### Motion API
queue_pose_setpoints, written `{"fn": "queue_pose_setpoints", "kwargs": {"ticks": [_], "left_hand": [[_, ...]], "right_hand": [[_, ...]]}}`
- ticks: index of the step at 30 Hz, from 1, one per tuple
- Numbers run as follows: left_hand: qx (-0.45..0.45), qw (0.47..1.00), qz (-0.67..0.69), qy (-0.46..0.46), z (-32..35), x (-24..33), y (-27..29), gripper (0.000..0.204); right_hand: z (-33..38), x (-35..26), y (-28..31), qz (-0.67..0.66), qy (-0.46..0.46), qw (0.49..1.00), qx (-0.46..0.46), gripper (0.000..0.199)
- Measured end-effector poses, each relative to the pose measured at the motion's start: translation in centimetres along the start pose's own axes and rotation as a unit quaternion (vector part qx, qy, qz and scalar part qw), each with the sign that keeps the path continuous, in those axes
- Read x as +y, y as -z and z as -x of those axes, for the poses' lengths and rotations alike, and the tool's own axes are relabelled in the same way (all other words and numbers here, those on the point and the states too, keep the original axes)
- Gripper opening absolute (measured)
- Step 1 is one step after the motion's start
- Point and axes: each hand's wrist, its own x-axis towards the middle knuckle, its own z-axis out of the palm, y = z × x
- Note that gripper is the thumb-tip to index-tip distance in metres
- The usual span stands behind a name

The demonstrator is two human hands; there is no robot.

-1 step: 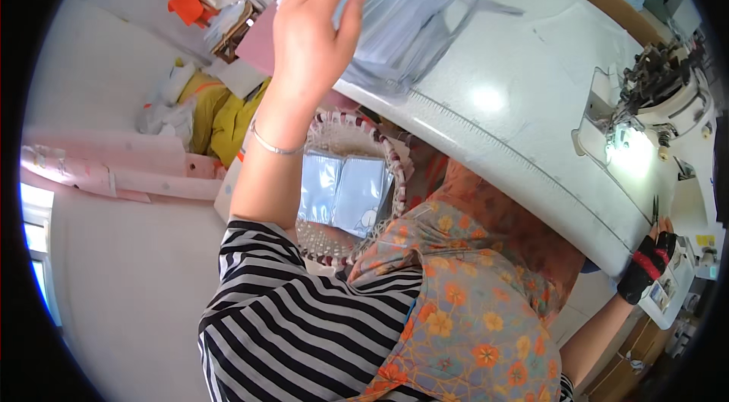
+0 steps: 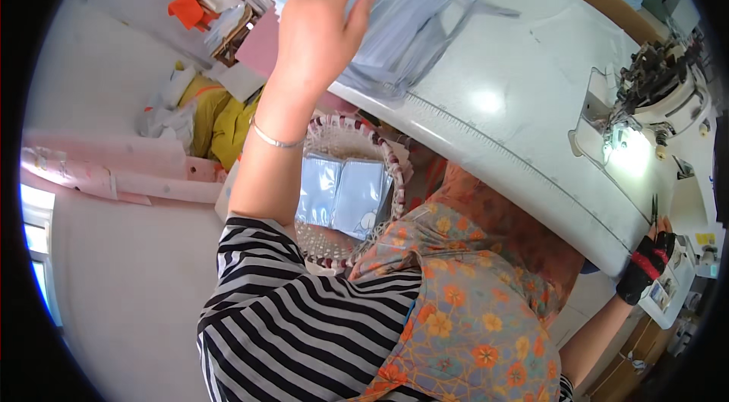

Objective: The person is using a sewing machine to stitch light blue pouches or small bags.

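My left hand (image 2: pixel 323 26) rests on the near left part of a tall stack of light blue, plastic-looking sheets (image 2: pixel 414 3). Its fingers are slightly bent, with the thumb apart from them, and no sheet is pinched between them. Loose grey-blue strips (image 2: pixel 437 49) trail from the stack's side onto the white sewing table (image 2: pixel 531 98). At the table's right end, my right hand (image 2: pixel 647 261) wears a black glove with red bands and bare fingertips. A slim dark pointed tool (image 2: pixel 654 208), like snips or tweezers, sticks out from its fingers; the grip is partly hidden.
A sewing machine (image 2: pixel 657 98) with a lit lamp stands on the right. Below the table's near edge, a white woven basket (image 2: pixel 353 129) holds blue plastic-wrapped packs (image 2: pixel 357 193). Yellow cloth (image 2: pixel 228 129) lies at left, and a white tray (image 2: pixel 668 299) is beside my right hand.
My left hand has shifted slightly to the right over the stack. My right hand stays almost in place.
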Motion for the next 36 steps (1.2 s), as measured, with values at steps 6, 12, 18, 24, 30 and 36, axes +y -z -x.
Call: {"fn": "queue_pose_setpoints", "kwargs": {"ticks": [6, 12, 18, 24, 30, 36], "left_hand": [[-0.253, 0.951, -0.141, 0.112, -2.8, -0.4, -1.9, 0.041], [-0.293, 0.943, -0.073, 0.143, -4.0, -1.9, -1.6, 0.037], [-0.287, 0.950, -0.060, 0.112, -3.7, -2.2, -1.5, 0.035], [-0.273, 0.954, -0.063, 0.107, -4.2, -3.3, -2.5, 0.034], [-0.295, 0.934, 0.049, 0.199, -5.0, -4.7, -2.4, 0.031], [-0.308, 0.935, 0.061, 0.166, -5.2, -4.6, -2.0, 0.029]], "right_hand": [[0.6, -1.4, 0.2, -0.015, 0.017, 1.000, 0.003, 0.020], [0.5, -2.3, 0.7, -0.010, 0.011, 1.000, -0.019, 0.021], [0.7, -2.1, 0.7, -0.033, 0.014, 0.999, -0.017, 0.023], [0.7, -2.8, 1.1, -0.049, 0.010, 0.998, -0.030, 0.024], [0.6, -3.0, 1.2, -0.062, -0.001, 0.997, -0.035, 0.024], [0.6, -2.7, 0.8, -0.061, 0.005, 0.998, -0.020, 0.023]]}}
